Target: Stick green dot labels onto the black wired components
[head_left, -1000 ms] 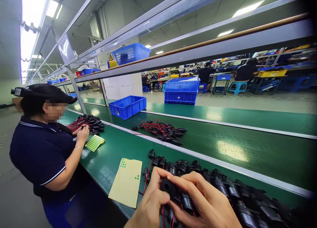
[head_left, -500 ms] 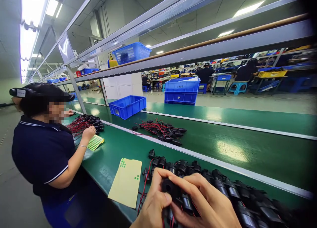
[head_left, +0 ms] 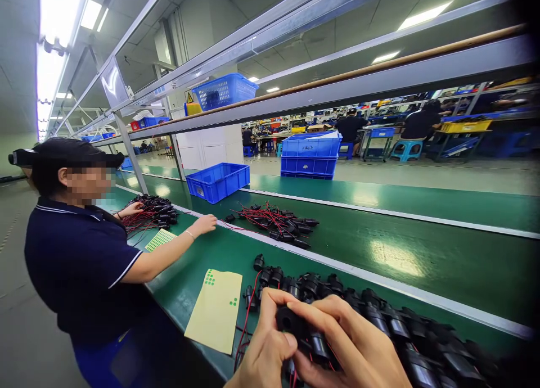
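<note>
Between my two hands is a small black motor-like part with a round hole in its end and red wires below it. My left hand pinches it with thumb and forefinger. My right hand is closed around its other side, fingers bent over it. Behind and to the right of my hands lie several similar black cylindrical parts in a dense row. Left of my hands, a pale yellow sheet with a few green round stickers lies on the green bench.
A co-worker sits at the left, one arm stretched over the bench, beside a pile of wired parts and a sticker sheet. Another wired pile lies beyond the white strip. A blue crate stands behind; a shelf rail crosses above.
The co-worker's near arm has reached out to the right across the bench, and their other hand has come to the pile. My hands and the black part have barely moved.
</note>
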### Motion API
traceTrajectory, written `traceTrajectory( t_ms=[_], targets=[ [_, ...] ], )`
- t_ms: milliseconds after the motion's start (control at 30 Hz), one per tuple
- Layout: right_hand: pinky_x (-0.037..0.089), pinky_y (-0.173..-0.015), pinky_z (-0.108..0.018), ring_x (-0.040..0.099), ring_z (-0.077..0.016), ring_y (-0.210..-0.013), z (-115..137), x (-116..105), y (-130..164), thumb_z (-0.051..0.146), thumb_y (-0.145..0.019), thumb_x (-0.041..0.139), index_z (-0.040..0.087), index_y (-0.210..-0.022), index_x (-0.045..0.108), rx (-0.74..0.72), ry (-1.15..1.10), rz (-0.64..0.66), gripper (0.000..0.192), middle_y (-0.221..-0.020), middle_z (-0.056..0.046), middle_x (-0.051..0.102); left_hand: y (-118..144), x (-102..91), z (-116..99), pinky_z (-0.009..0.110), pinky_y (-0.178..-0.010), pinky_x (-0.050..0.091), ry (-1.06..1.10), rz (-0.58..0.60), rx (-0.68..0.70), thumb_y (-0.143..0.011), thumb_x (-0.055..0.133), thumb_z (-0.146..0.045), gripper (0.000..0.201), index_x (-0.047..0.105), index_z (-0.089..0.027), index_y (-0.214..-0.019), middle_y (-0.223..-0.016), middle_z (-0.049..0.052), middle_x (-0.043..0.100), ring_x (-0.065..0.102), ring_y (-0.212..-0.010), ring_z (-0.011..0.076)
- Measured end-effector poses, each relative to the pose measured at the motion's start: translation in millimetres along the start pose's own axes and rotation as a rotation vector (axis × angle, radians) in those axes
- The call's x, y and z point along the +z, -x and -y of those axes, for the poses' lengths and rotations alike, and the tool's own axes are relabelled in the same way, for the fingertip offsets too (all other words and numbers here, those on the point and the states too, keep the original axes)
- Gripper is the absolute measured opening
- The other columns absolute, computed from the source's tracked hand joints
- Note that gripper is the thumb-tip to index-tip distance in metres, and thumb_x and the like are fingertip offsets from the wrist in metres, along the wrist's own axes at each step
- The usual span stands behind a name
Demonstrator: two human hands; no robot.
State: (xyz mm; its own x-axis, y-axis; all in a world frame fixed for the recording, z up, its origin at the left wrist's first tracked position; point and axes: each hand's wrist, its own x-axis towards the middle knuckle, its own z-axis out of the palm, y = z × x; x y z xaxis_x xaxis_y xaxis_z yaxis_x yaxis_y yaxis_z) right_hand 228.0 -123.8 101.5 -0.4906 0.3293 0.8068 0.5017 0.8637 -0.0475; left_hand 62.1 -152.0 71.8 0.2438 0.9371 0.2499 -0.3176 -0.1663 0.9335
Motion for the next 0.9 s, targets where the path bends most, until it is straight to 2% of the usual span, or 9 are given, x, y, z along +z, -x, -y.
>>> traceTrajectory(
  t_ms=[133, 267, 433, 567, 733, 900],
  targets=[
    [0.059, -0.06, -0.022, 0.07, -0.0144, -0.071, 1, -3, -8, 0.011, -0.088, 0.058, 0.02, -0.132, 0.053, 0.048, -0.095, -0.015, 0.045, -0.087, -0.004, 0.066, -2, -0.8, -8, 0.033, -0.086, 0.036, 0.17, 0.085, -0.04, -0.083, 0.063, -0.045, 0.045, 0.053, -0.02, -0.118, -0.101, 0.004, 0.055, 0.05, -0.094, 0.0208],
    [0.059, -0.058, -0.022, 0.07, -0.0151, -0.07, 3, -5, -10, 0.011, -0.087, 0.055, 0.021, -0.129, 0.055, 0.071, -0.128, -0.018, 0.044, -0.087, -0.004, 0.065, -2, -1.2, -15, 0.034, -0.089, 0.034, 0.153, 0.086, -0.039, -0.085, 0.061, -0.041, 0.04, 0.053, -0.018, -0.117, -0.106, 0.005, 0.056, 0.048, -0.099, 0.0212],
    [0.059, -0.058, -0.023, 0.069, -0.0154, -0.071, 2, -4, -7, 0.008, -0.085, 0.055, 0.021, -0.132, 0.053, 0.055, -0.114, 0.003, 0.049, -0.087, -0.004, 0.065, -1, 0.3, -21, 0.034, -0.086, 0.033, 0.116, 0.063, -0.074, -0.081, 0.061, -0.038, 0.039, 0.052, -0.018, -0.114, -0.1, 0.004, 0.053, 0.046, -0.096, 0.0208],
    [0.059, -0.061, -0.024, 0.069, -0.0162, -0.074, -1, -1, -3, 0.008, -0.086, 0.06, 0.019, -0.138, 0.049, 0.024, -0.072, 0.052, 0.055, -0.09, -0.006, 0.067, 0, -3.3, -14, 0.034, -0.088, 0.035, 0.108, 0.043, -0.061, -0.08, 0.061, -0.037, 0.038, 0.052, -0.019, -0.113, -0.102, 0.004, 0.051, 0.047, -0.097, 0.0213],
    [0.058, -0.058, -0.025, 0.067, -0.0159, -0.068, -2, 3, 0, 0.01, -0.086, 0.061, 0.016, -0.138, 0.048, -0.028, -0.031, 0.043, 0.053, -0.085, -0.005, 0.067, 1, -6.0, 2, 0.034, -0.089, 0.036, 0.14, 0.018, -0.045, -0.083, 0.062, -0.041, 0.039, 0.055, -0.02, -0.115, -0.103, 0.005, 0.052, 0.049, -0.098, 0.0215],
    [0.055, -0.052, -0.024, 0.065, -0.0149, -0.063, 1, 0, -10, 0.01, -0.087, 0.055, 0.018, -0.129, 0.053, -0.004, -0.076, -0.015, 0.043, -0.081, -0.004, 0.065, -3, 1.2, -3, 0.03, -0.08, 0.036, 0.277, 0.021, -0.066, -0.078, 0.064, -0.04, 0.037, 0.055, -0.018, -0.107, -0.092, 0.002, 0.052, 0.047, -0.086, 0.0172]
  ],
)
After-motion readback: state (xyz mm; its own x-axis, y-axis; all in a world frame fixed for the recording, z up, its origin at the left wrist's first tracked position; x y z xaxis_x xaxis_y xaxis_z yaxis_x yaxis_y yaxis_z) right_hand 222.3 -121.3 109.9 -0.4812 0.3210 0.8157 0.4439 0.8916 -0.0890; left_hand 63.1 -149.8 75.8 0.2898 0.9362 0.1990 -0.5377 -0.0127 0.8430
